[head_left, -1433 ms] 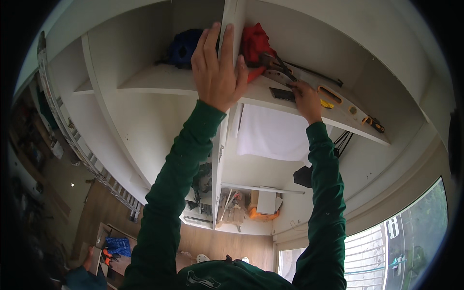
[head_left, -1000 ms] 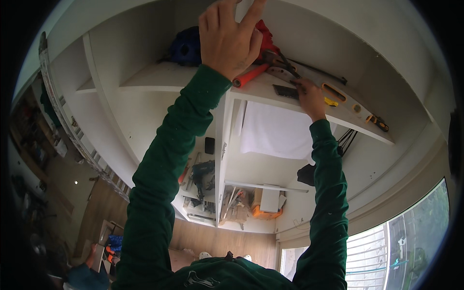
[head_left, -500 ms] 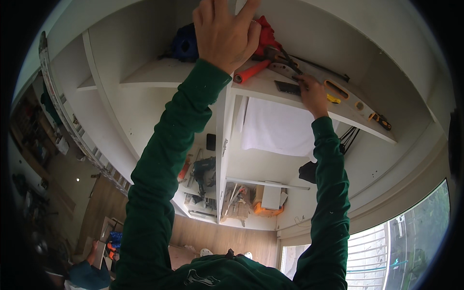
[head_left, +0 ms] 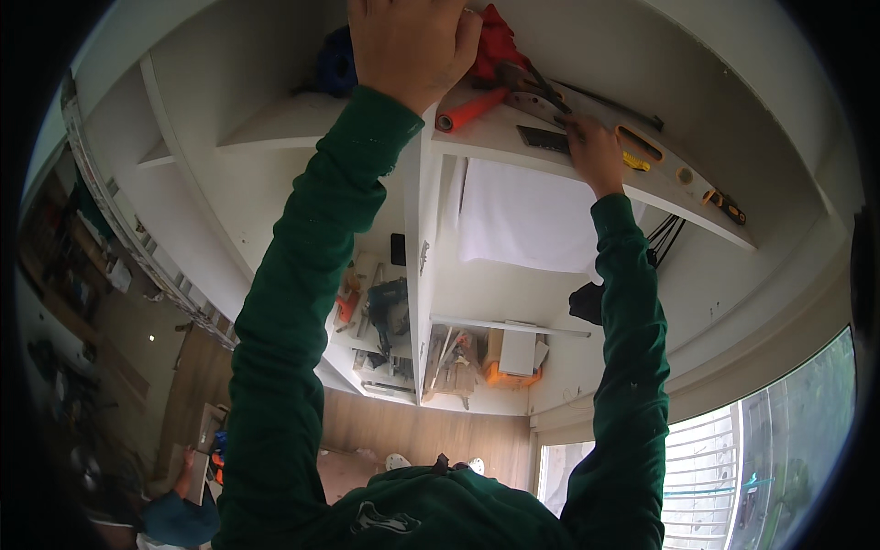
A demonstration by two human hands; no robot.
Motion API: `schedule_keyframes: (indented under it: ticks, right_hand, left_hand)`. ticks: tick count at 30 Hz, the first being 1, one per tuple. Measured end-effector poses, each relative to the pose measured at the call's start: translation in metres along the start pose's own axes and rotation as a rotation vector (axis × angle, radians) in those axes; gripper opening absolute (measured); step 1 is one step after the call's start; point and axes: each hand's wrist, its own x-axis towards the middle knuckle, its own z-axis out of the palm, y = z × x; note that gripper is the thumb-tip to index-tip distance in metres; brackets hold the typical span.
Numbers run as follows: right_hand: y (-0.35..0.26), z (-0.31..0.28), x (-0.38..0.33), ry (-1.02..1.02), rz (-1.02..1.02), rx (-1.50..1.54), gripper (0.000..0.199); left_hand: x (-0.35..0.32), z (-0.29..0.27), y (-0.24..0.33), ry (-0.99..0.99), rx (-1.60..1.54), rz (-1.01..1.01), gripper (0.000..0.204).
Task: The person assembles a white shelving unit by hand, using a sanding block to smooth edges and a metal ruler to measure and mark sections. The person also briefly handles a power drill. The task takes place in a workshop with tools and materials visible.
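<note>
My left hand is raised at the top of the upright divider. Its thumb stands apart from the fingers, whose tips the picture's edge cuts off; I see nothing held. Over the upper right shelf, my right hand has its fingers bent together beside a dark flat-bladed tool and the lower end of a dark bar-like handle. What the fingers pinch is hidden. A spirit level lies behind this hand, with a small yellow tool next to it. An orange-red tube lies to the left.
A red cloth bag and a blue item sit deeper on the shelf. White cloth hangs below. Power tools fill a lower compartment. A ladder leans at left; another person is at lower left.
The view has shifted slightly, and my left hand now sits higher, its fingers out of the picture. My right hand stays at about the same spot on the shelf.
</note>
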Motion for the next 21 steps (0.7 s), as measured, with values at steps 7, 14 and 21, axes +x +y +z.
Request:
schedule_keyframes:
  ticks: [7,14,21]
  right_hand:
    - [0.003,0.004,0.002,-0.096,0.224,-0.082,0.028]
    - [-0.014,-0.007,-0.005,0.186,-0.161,-0.087,0.03]
    - [-0.046,-0.035,-0.037,-0.098,-0.51,-0.043,0.039]
  left_hand:
    - [-0.005,0.005,-0.001,0.039,-0.007,0.064,0.062]
    - [-0.036,0.024,0.009,0.012,-0.378,-0.57,0.049]
    - [-0.043,0.032,0.004,-0.105,-0.492,-0.629,0.044]
